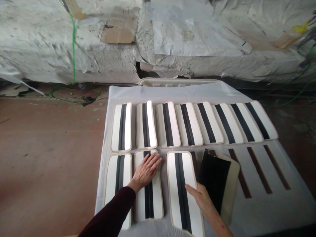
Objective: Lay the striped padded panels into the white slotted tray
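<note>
Several white pads with a black centre stripe (168, 124) lie in two rows on a white slatted board (266, 197). My left hand (146, 171) rests flat, fingers stretched, on the second pad of the near row (154, 200). My right hand (202, 199) lies on the right edge of the third near pad (181, 187), fingers extended. Just right of that hand leans a pad turned black side up (217, 182); whether the fingers touch it I cannot tell.
The board has dark slots (259, 169) on its bare right part. A brown floor (49, 148) spreads to the left. Behind stands a wall covered in crumpled paper (185, 36), with a green cord (73, 46) and a brush (291, 34) at the upper right.
</note>
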Available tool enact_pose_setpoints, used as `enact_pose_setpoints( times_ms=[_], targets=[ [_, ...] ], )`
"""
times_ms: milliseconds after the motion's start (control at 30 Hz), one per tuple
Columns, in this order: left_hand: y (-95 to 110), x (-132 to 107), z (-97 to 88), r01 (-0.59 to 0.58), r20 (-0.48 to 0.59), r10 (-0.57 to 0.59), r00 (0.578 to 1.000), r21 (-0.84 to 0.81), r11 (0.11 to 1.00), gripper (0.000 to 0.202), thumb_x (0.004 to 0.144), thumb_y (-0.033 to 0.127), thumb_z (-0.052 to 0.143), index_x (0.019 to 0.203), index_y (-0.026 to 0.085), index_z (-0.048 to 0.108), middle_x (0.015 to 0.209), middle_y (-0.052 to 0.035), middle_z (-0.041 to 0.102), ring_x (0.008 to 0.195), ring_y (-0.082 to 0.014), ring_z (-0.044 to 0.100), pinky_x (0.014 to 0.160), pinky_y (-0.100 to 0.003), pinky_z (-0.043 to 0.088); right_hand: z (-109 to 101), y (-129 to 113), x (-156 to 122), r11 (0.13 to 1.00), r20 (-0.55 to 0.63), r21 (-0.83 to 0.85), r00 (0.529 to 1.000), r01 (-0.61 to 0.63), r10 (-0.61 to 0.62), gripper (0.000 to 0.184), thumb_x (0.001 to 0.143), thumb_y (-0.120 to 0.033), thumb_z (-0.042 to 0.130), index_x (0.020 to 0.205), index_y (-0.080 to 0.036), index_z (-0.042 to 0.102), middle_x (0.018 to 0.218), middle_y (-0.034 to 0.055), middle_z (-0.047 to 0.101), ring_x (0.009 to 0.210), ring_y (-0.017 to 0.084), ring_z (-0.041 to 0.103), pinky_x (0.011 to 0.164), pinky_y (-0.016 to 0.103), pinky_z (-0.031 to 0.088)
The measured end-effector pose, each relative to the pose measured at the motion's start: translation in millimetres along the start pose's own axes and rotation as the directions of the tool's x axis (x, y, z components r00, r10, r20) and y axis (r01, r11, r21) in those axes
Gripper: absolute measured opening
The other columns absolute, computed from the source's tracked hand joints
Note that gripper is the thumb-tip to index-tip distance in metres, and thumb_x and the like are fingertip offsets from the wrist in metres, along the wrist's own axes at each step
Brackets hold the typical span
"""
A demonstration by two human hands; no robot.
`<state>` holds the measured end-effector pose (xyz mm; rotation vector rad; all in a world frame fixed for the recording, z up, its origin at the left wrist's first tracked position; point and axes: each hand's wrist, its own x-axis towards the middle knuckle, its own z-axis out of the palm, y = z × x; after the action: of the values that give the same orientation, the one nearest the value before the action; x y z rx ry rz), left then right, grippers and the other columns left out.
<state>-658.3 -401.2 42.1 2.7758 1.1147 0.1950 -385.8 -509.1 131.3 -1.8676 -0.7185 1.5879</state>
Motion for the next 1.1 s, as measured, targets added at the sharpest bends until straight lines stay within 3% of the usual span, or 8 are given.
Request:
enact_pose_setpoints(
  times_ms=[133, 267, 400, 600, 733, 933, 1100],
  targets=[
    [5, 10, 3.4, -0.011, 0.031, 0.010, 0.999, 0.023, 1.000, 0.054, 0.100, 0.030, 0.042, 0.153, 0.023, 0.036, 0.160, -0.0022, 0.029, 0.149, -0.0234, 0.024, 0.122, -0.044, 0.024, -1, 8, 25, 0.980, 0.144, 0.173, 0.987, -0.102, 0.077, 0.035, 0.086, -0.038, 0.066, 0.111, -0.013, 0.070, 0.095, 0.0101, 0.080, 0.087, 0.031, 0.073, 0.084, 0.044, 0.052],
    [7, 11, 3.1, -0.021, 0.039, 0.018, 0.999, 0.061, 0.998, 0.058, 0.100, 0.042, 0.046, 0.153, 0.022, 0.036, 0.161, -0.0048, 0.027, 0.150, -0.0260, 0.023, 0.121, -0.045, 0.026, -1, 14, 39, 0.966, 0.203, 0.228, 0.976, -0.122, 0.076, 0.033, 0.085, -0.035, 0.068, 0.108, -0.012, 0.070, 0.091, 0.0081, 0.080, 0.085, 0.029, 0.073, 0.083, 0.042, 0.052],
    [12, 12, 4.1, -0.012, 0.027, 0.011, 1.000, 0.052, 0.999, 0.065, 0.099, 0.053, 0.046, 0.155, 0.022, 0.032, 0.162, -0.0042, 0.024, 0.150, -0.0276, 0.021, 0.120, -0.046, 0.027, 4, 19, 49, 0.971, 0.236, 0.203, 0.969, -0.125, 0.075, 0.032, 0.081, -0.033, 0.071, 0.104, -0.011, 0.073, 0.088, 0.0085, 0.080, 0.083, 0.030, 0.072, 0.080, 0.041, 0.050],
    [15, 15, 5.5, -0.009, 0.054, 0.004, 0.999, 0.081, 0.997, 0.069, 0.097, 0.051, 0.051, 0.156, 0.022, 0.029, 0.163, -0.0046, 0.020, 0.150, -0.0302, 0.019, 0.119, -0.049, 0.029, 13, 28, 54, 0.965, 0.212, 0.246, 0.976, -0.093, 0.040, 0.038, 0.085, -0.035, 0.068, 0.115, -0.012, 0.069, 0.101, 0.0093, 0.080, 0.095, 0.030, 0.071, 0.094, 0.045, 0.049],
    [15, 15, 5.3, -0.007, 0.065, 0.003, 0.998, 0.070, 0.997, 0.068, 0.097, 0.049, 0.052, 0.156, 0.023, 0.029, 0.163, -0.0047, 0.021, 0.150, -0.0296, 0.019, 0.120, -0.049, 0.029, 18, 32, 54, 0.958, 0.216, 0.267, 0.975, -0.109, 0.051, 0.038, 0.083, -0.035, 0.069, 0.113, -0.012, 0.069, 0.100, 0.0106, 0.080, 0.094, 0.031, 0.073, 0.093, 0.046, 0.051],
    [21, 19, 6.6, -0.008, 0.079, 0.006, 0.997, 0.020, 1.000, 0.067, 0.099, 0.046, 0.048, 0.157, 0.022, 0.026, 0.163, -0.0042, 0.020, 0.151, -0.0261, 0.016, 0.123, -0.046, 0.025, 26, 35, 61, 0.986, 0.093, 0.141, 0.993, -0.092, 0.079, 0.042, 0.080, -0.039, 0.070, 0.111, -0.011, 0.070, 0.099, 0.0122, 0.080, 0.098, 0.033, 0.073, 0.087, 0.044, 0.055],
    [35, 24, 14.1, -0.118, 0.086, 0.119, 0.989, -0.014, 0.993, 0.067, 0.100, 0.048, 0.046, 0.157, 0.021, 0.026, 0.163, -0.0039, 0.019, 0.152, -0.0227, 0.015, 0.125, -0.043, 0.020, 32, 28, 62, 0.981, -0.038, -0.191, 0.999, 0.016, -0.023, 0.035, 0.078, -0.041, 0.070, 0.101, -0.015, 0.075, 0.105, 0.0147, 0.079, 0.098, 0.034, 0.072, 0.088, 0.043, 0.053]
  ],
)
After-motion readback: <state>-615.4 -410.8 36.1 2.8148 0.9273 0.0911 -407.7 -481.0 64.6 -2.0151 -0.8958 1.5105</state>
